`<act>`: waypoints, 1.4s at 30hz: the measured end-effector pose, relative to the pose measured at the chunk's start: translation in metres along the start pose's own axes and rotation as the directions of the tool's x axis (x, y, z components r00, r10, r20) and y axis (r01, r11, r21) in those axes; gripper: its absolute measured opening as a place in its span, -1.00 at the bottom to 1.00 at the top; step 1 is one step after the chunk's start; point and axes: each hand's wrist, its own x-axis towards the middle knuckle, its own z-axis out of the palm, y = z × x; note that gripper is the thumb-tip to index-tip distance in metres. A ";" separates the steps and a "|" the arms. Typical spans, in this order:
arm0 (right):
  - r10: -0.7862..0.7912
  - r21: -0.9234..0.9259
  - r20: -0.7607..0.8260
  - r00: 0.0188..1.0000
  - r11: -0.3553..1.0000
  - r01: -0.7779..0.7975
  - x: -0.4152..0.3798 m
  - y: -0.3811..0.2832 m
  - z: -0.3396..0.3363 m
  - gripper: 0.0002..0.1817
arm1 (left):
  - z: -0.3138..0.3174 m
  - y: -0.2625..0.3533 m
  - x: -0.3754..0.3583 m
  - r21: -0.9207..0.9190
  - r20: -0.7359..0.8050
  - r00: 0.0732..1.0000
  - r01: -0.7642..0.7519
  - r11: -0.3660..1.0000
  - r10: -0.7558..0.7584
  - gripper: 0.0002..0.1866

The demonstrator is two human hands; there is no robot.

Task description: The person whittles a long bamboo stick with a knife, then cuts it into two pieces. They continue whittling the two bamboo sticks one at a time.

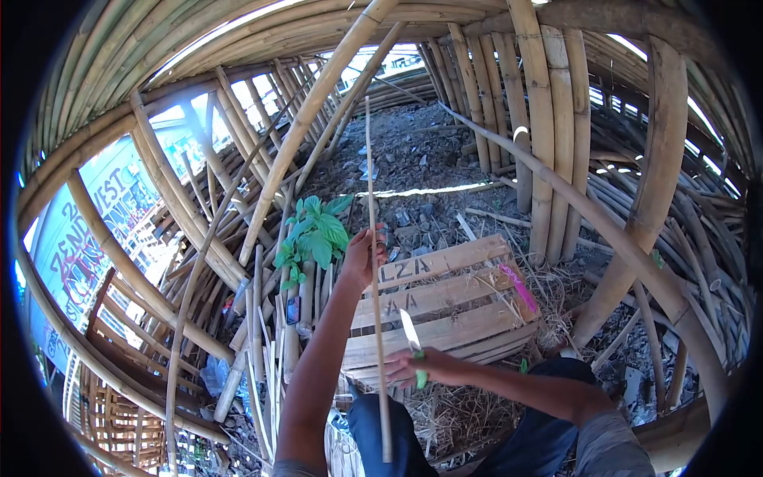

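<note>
My left hand (362, 256) is wrapped round a long thin bamboo stick (375, 302), gripping it above its middle. The stick stands nearly upright in this view, its lower end between my knees. Lower down, my right hand (429, 369) holds a knife (411, 330) by its green handle, the pale blade pointing up and away. The fingertips of that hand are right at the stick. Behind both hands lies a slatted wooden crate (445, 306) with dark lettering and a pink mark at its right corner.
A leafy green plant (316, 230) grows left of my left hand. Bamboo poles (306, 127) lean along the left, and a long slanting pole (572, 195) crosses on the right. Shavings (461, 425) cover the ground around my legs. Woven baskets (119, 425) stand at lower left.
</note>
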 end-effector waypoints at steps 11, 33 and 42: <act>-0.079 0.244 -0.273 0.959 0.958 0.148 -0.011 -0.010 -0.064 -0.72 | 0.005 -0.049 -0.025 0.320 -0.015 0.996 0.093 0.943 -0.093 -0.70; 0.191 -0.110 -0.194 0.962 0.971 -0.215 -0.007 0.033 -0.063 -0.77 | -0.034 -0.105 -0.081 0.243 0.123 0.971 0.171 0.955 -0.205 -0.75; 0.284 -0.679 -0.231 0.931 0.638 -0.363 -0.018 0.041 -0.067 -0.72 | -0.035 -0.093 -0.080 0.157 0.187 0.966 0.151 0.976 -0.179 -0.69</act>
